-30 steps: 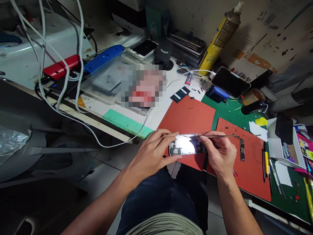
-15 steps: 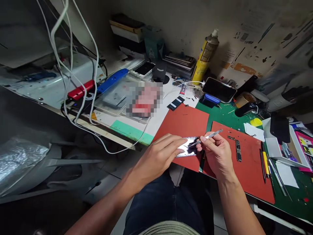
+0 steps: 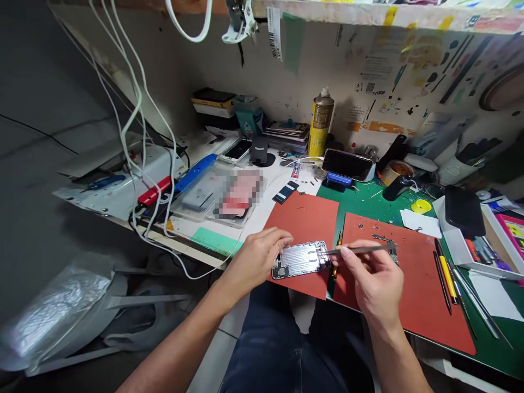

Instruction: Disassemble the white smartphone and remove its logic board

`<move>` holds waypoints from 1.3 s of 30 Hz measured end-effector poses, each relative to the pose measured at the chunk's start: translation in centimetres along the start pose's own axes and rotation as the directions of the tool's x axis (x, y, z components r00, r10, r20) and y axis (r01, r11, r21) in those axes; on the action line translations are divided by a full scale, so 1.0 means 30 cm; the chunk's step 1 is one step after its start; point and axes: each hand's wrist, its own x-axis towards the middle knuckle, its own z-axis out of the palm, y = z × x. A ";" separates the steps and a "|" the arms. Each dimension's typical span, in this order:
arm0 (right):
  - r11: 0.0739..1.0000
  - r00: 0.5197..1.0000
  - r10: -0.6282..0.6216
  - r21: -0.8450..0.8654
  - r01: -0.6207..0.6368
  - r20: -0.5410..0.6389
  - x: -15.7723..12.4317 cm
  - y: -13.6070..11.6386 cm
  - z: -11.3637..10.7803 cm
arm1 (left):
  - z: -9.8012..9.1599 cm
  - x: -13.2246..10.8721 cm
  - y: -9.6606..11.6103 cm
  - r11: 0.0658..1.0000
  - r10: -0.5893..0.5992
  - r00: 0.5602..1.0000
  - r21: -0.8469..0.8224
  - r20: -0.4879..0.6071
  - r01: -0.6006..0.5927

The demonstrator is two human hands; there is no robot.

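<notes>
An opened phone housing (image 3: 301,261) lies on the left red mat (image 3: 305,210), its silvery inside facing up and a dark part at its left end. My left hand (image 3: 262,251) is closed at the housing's upper left corner, fingers curled against its edge; the fingertips are partly hidden. Between the thumb and fingers of my right hand (image 3: 379,278) is a pair of metal tweezers (image 3: 360,249). Their tips reach over the housing's right end. Whether they grip a small part, I cannot tell. Beyond my right hand, a logic board (image 3: 393,252) lies partly covered on the right red mat (image 3: 434,295).
A screwdriver (image 3: 339,240) lies between the mats. Pens and a yellow-handled tool (image 3: 446,273) lie on the right. A propped phone (image 3: 347,164), a spray can (image 3: 321,123) and a white box (image 3: 458,234) stand behind. White cables (image 3: 141,103) hang at the left.
The view has tilted up, showing the shelf. My left fingers have drawn back from over the housing to its corner. The tweezer tips have shifted from its middle to its right end.
</notes>
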 end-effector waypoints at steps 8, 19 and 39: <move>0.949 0.836 -0.306 -0.214 0.231 -0.456 -0.081 0.000 -0.127 | 0.043 0.224 -0.012 0.988 -0.153 0.988 -0.029 -0.022 0.152; 0.978 0.833 -0.208 -0.106 0.179 -0.513 -0.067 0.031 -0.164 | 0.164 0.338 -0.066 0.990 -0.113 0.993 0.079 -0.019 0.115; 0.981 0.854 -0.180 -0.147 0.123 -0.488 -0.068 0.033 -0.171 | 0.195 0.336 -0.092 0.889 0.130 0.987 0.431 0.095 -0.158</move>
